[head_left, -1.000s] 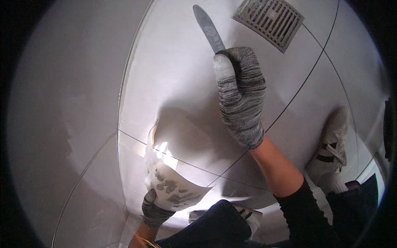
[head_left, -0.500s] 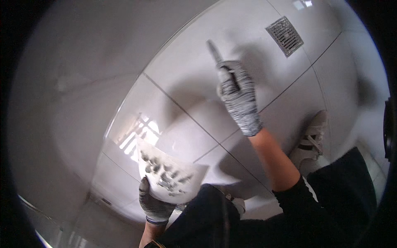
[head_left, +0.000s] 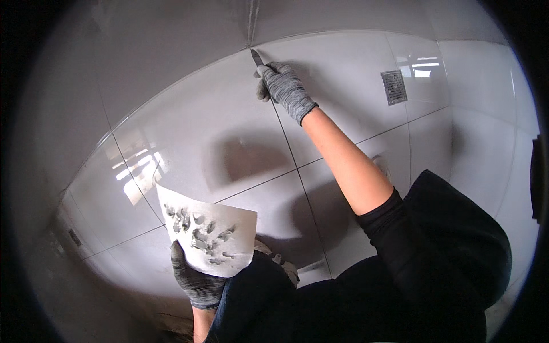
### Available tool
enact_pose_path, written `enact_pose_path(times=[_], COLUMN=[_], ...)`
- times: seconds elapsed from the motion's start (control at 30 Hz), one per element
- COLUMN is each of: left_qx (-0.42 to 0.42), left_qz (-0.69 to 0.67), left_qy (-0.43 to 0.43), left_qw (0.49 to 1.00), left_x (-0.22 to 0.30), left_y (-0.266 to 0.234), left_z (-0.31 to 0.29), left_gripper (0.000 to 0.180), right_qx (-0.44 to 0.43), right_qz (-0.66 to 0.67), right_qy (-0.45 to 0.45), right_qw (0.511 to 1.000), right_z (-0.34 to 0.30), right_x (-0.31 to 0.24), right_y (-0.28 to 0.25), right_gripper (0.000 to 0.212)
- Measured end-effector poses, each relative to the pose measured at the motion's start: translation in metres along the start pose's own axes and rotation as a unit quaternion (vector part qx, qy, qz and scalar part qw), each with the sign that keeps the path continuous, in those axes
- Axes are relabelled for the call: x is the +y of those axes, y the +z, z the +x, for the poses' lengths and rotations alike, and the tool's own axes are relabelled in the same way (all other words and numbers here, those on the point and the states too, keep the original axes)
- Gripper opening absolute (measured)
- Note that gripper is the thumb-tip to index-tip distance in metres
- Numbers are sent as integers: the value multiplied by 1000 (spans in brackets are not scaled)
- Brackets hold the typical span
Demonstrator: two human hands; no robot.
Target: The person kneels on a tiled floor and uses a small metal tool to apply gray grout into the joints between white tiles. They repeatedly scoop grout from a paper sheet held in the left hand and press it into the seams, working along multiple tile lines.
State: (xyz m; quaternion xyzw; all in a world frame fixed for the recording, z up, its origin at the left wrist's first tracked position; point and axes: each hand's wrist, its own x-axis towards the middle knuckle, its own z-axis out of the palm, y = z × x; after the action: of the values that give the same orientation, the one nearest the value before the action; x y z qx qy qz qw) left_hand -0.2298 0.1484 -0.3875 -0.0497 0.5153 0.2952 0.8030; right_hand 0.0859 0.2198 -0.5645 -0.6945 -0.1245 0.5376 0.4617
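In a grey knit glove, my left hand (head_left: 199,281) grips a white sheet (head_left: 239,230) by its lower edge, thumb on top. Several dark grey dabs of paste (head_left: 201,239) are smeared over the sheet's face. Out ahead, my gloved right hand (head_left: 287,90) is closed round a narrow, dark blade-like tool (head_left: 257,58). The tool's tip is at the seam where the tiled floor (head_left: 223,114) meets the wall (head_left: 171,51), just under a vertical wall joint (head_left: 251,23). Its handle is hidden in my fist.
A square metal floor drain (head_left: 394,87) lies to the right of my right hand. Thin dark joints divide the large pale tiles. My shoe (head_left: 277,260) shows beside the sheet. A small dark slot (head_left: 75,237) sits at the far left, and another wall (head_left: 486,137) rises at the right.
My right hand has moved up and left with the tool, to the wall's base. The view has shifted, and the sheet in my left hand sits further left in it.
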Motion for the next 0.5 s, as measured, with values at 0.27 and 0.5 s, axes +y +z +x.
enact_pose_path(times=[0.27,0.5], left_qx=[17,35], left_qz=[-9,-5], left_qy=[18,15], left_qw=[1000,999], left_x=[-2,0], left_y=[-5,-7], left_z=[1,-3], left_gripper=[62,56], right_qx=[46,32], right_qz=[7,-26], right_qy=[-16,-28], right_qw=[999,999], right_z=[-3,-12], right_x=[-3,-14], right_y=[-8,-9], right_gripper=[26,26])
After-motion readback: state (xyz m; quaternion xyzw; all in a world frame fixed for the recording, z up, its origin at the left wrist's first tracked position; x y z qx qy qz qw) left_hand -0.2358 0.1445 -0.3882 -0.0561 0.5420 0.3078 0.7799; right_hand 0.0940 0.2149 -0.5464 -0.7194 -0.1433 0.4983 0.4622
